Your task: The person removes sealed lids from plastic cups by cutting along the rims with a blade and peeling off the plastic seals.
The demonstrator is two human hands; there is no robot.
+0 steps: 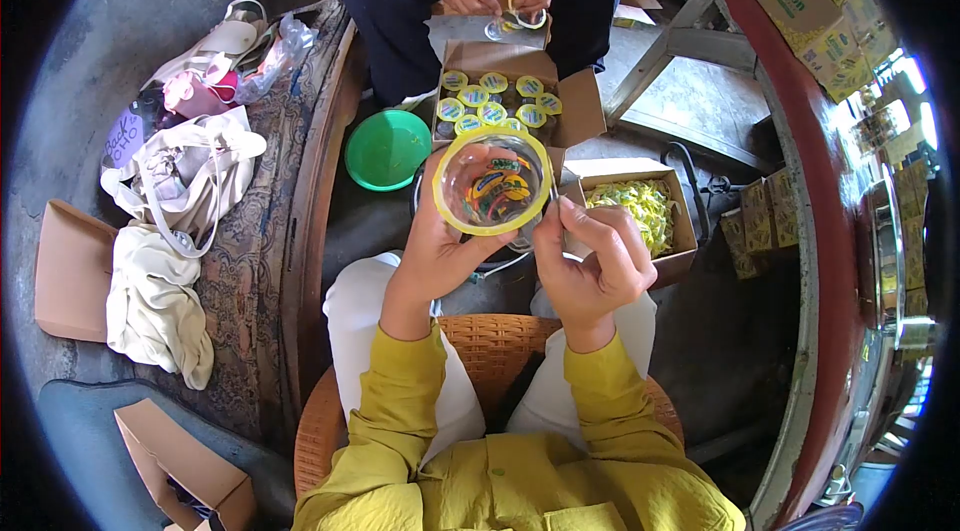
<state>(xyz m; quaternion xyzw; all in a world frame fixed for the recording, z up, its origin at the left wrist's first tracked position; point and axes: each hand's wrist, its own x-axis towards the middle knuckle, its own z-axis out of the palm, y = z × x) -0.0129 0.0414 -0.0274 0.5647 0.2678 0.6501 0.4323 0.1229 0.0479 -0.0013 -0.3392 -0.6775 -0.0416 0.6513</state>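
At the centre of the frame, a clear plastic cup with a yellow rim is tipped so its printed inside faces the viewer. The left hand wraps its lower left side, the grip closed firmly on it. The right hand is beside the rim's right edge, thumb and forefinger drawn close; whether that grip pinches anything thin cannot be told. If the left fingers loosen, the smooth cup could slip towards the floor; squeezed hard, its thin wall might buckle. A sideways tug from the right could twist it free, perhaps knocking the cardboard box of yellow strips, right of centre.
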